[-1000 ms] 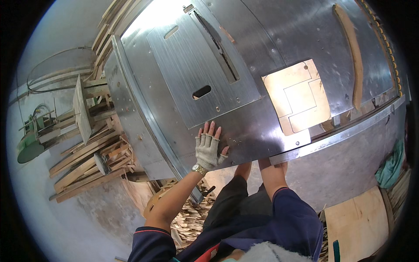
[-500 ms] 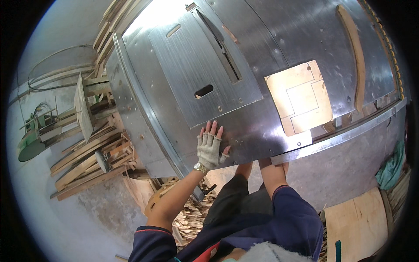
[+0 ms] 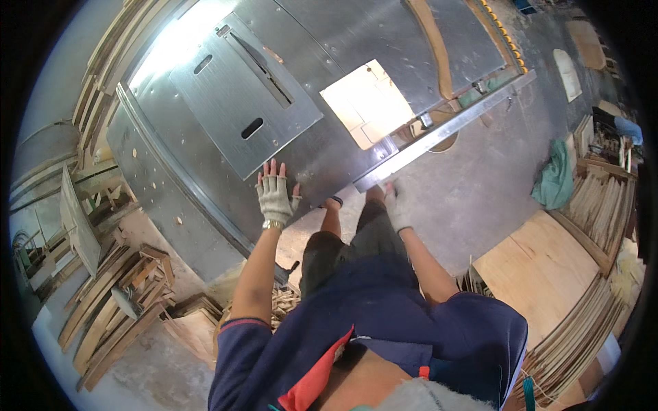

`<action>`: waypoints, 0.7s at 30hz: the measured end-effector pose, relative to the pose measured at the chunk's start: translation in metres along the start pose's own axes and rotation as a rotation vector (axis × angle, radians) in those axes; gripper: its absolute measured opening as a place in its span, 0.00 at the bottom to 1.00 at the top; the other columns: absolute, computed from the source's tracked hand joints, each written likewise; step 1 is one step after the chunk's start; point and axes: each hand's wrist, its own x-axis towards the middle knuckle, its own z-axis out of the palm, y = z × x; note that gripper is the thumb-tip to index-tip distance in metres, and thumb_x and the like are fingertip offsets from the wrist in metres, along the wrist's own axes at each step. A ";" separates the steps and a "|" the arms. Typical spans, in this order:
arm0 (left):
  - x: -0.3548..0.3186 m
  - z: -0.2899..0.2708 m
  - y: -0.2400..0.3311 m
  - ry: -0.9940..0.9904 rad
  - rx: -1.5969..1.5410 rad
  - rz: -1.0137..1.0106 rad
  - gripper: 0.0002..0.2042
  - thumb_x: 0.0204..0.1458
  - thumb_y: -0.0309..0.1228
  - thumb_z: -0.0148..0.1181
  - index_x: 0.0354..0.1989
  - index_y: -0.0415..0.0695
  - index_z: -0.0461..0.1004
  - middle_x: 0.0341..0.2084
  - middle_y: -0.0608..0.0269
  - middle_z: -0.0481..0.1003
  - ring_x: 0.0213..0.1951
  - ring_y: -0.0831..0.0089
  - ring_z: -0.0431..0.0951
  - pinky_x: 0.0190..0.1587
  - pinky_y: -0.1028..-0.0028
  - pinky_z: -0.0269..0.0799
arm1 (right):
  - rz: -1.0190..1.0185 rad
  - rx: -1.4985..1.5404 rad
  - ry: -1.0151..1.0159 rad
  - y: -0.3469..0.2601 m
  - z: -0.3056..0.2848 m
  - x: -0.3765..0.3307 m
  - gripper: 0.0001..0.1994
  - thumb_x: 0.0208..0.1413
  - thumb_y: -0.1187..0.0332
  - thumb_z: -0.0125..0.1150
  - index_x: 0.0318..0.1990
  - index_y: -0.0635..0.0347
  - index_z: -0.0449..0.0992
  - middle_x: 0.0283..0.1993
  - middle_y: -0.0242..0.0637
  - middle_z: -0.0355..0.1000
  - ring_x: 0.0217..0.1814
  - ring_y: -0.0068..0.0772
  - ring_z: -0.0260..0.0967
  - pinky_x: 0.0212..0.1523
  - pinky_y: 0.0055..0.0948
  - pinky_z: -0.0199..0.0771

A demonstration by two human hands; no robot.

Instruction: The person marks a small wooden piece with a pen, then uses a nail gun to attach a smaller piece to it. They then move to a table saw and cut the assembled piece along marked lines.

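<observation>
My left hand (image 3: pixel 276 195), in a pale fingerless glove with a watch at the wrist, lies flat on the front of a metal saw table (image 3: pixel 226 161). Its fingers are stretched out and hold nothing. Ahead of them is an inset plate (image 3: pixel 205 103) with a long slot, where a dark saw blade (image 3: pixel 248 53) shows. My gloved right hand (image 3: pixel 398 207) hangs low beside the table's front rail (image 3: pixel 445 131); blur and angle obscure its fingers. A pale wooden board (image 3: pixel 367 103) with rounded corners and drawn lines rests on the table to the right.
A curved wooden strip (image 3: pixel 430 44) lies at the table's far right. Stacked wood offcuts (image 3: pixel 113 308) fill the left side. To the right are a plywood sheet (image 3: pixel 538 274), a bundle of thin strips (image 3: pixel 593 212) and a green cloth (image 3: pixel 554 177).
The view has swung rightward. My right hand, hidden below the table edge before, now shows beside the front rail. My left hand stays flat on the table.
</observation>
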 end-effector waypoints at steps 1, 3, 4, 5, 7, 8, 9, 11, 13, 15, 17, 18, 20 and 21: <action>0.002 0.003 -0.001 -0.047 0.008 -0.032 0.35 0.54 0.44 0.62 0.69 0.42 0.64 0.72 0.47 0.59 0.74 0.47 0.56 0.74 0.48 0.48 | -0.155 -0.017 0.092 -0.013 -0.021 0.016 0.12 0.65 0.64 0.55 0.36 0.65 0.73 0.27 0.51 0.70 0.28 0.49 0.72 0.32 0.44 0.69; -0.003 0.004 -0.003 -0.044 0.008 -0.039 0.34 0.54 0.43 0.63 0.69 0.44 0.64 0.71 0.49 0.61 0.73 0.49 0.56 0.74 0.49 0.49 | -0.298 0.036 0.214 -0.034 -0.057 0.051 0.12 0.64 0.63 0.57 0.34 0.64 0.72 0.25 0.51 0.69 0.28 0.53 0.70 0.32 0.46 0.67; -0.001 0.006 -0.004 -0.030 0.014 -0.037 0.33 0.55 0.43 0.62 0.69 0.44 0.65 0.71 0.49 0.61 0.73 0.49 0.56 0.73 0.49 0.49 | -0.271 -0.028 0.241 -0.045 -0.066 0.075 0.13 0.63 0.61 0.59 0.35 0.64 0.73 0.29 0.51 0.73 0.31 0.51 0.73 0.35 0.44 0.71; 0.002 0.009 -0.004 -0.011 0.022 -0.042 0.33 0.55 0.44 0.62 0.68 0.45 0.65 0.71 0.50 0.61 0.73 0.50 0.56 0.73 0.49 0.50 | -0.404 0.037 0.296 -0.057 -0.072 0.105 0.15 0.61 0.59 0.62 0.41 0.64 0.76 0.34 0.51 0.75 0.36 0.49 0.76 0.40 0.41 0.74; -0.001 0.008 0.000 -0.043 0.037 -0.094 0.33 0.54 0.45 0.62 0.68 0.45 0.66 0.71 0.51 0.61 0.73 0.51 0.57 0.72 0.49 0.51 | -0.372 -0.027 0.191 -0.071 -0.082 0.148 0.22 0.59 0.58 0.64 0.55 0.64 0.76 0.45 0.53 0.77 0.43 0.53 0.76 0.45 0.44 0.76; 0.002 0.009 0.005 -0.062 0.040 -0.150 0.32 0.53 0.45 0.63 0.67 0.45 0.67 0.71 0.51 0.62 0.73 0.52 0.58 0.72 0.49 0.51 | -0.374 -0.203 0.218 -0.076 -0.082 0.167 0.24 0.58 0.56 0.64 0.55 0.66 0.75 0.49 0.55 0.76 0.47 0.57 0.75 0.48 0.48 0.75; 0.004 0.009 0.011 -0.082 0.042 -0.213 0.32 0.53 0.45 0.63 0.66 0.46 0.68 0.71 0.52 0.62 0.72 0.53 0.59 0.72 0.48 0.51 | -0.287 -0.198 0.135 -0.081 -0.082 0.186 0.27 0.55 0.52 0.67 0.55 0.65 0.75 0.48 0.58 0.75 0.51 0.59 0.74 0.52 0.49 0.73; 0.007 0.008 0.026 -0.079 0.009 -0.345 0.34 0.53 0.46 0.63 0.67 0.45 0.66 0.70 0.53 0.63 0.71 0.54 0.60 0.70 0.50 0.54 | -0.287 -0.311 0.128 -0.088 -0.075 0.209 0.29 0.52 0.51 0.70 0.54 0.65 0.76 0.46 0.58 0.76 0.54 0.59 0.73 0.54 0.49 0.73; 0.011 0.008 0.043 -0.061 -0.109 -0.482 0.34 0.53 0.46 0.63 0.68 0.44 0.65 0.70 0.52 0.62 0.71 0.53 0.60 0.69 0.50 0.56 | -0.388 -0.335 -0.007 -0.091 -0.066 0.218 0.29 0.48 0.52 0.74 0.54 0.61 0.77 0.54 0.58 0.71 0.56 0.60 0.72 0.56 0.47 0.73; 0.007 0.007 0.060 0.072 -0.238 -0.557 0.36 0.53 0.44 0.64 0.70 0.45 0.62 0.70 0.51 0.63 0.71 0.52 0.61 0.69 0.52 0.58 | -0.448 -0.339 -0.191 -0.096 -0.056 0.222 0.29 0.48 0.53 0.74 0.56 0.59 0.77 0.58 0.54 0.69 0.57 0.58 0.72 0.57 0.46 0.73; 0.002 0.009 0.076 0.171 -0.283 -0.642 0.36 0.52 0.43 0.65 0.70 0.45 0.62 0.70 0.50 0.63 0.70 0.52 0.62 0.68 0.53 0.59 | -0.657 -0.378 -0.373 -0.107 -0.045 0.227 0.27 0.50 0.55 0.73 0.55 0.58 0.77 0.57 0.50 0.70 0.57 0.56 0.72 0.57 0.45 0.74; -0.002 0.010 0.082 0.174 -0.322 -0.659 0.38 0.51 0.41 0.66 0.71 0.46 0.61 0.70 0.51 0.62 0.71 0.53 0.60 0.70 0.54 0.57 | -0.796 -0.351 -0.401 -0.113 -0.040 0.227 0.26 0.51 0.57 0.71 0.57 0.55 0.76 0.58 0.47 0.70 0.57 0.53 0.72 0.57 0.43 0.74; -0.005 0.010 0.089 0.135 -0.251 -0.613 0.39 0.50 0.41 0.66 0.72 0.47 0.59 0.71 0.51 0.61 0.72 0.53 0.58 0.71 0.54 0.55 | -0.867 -0.276 -0.263 -0.129 -0.025 0.226 0.25 0.51 0.59 0.72 0.57 0.53 0.77 0.60 0.47 0.70 0.56 0.55 0.73 0.56 0.44 0.75; -0.005 0.009 0.090 0.076 -0.218 -0.602 0.40 0.50 0.40 0.67 0.73 0.47 0.58 0.71 0.51 0.61 0.73 0.53 0.57 0.71 0.54 0.54 | -0.844 -0.267 -0.205 -0.135 -0.019 0.223 0.25 0.50 0.60 0.72 0.57 0.52 0.77 0.60 0.47 0.69 0.55 0.55 0.73 0.56 0.45 0.75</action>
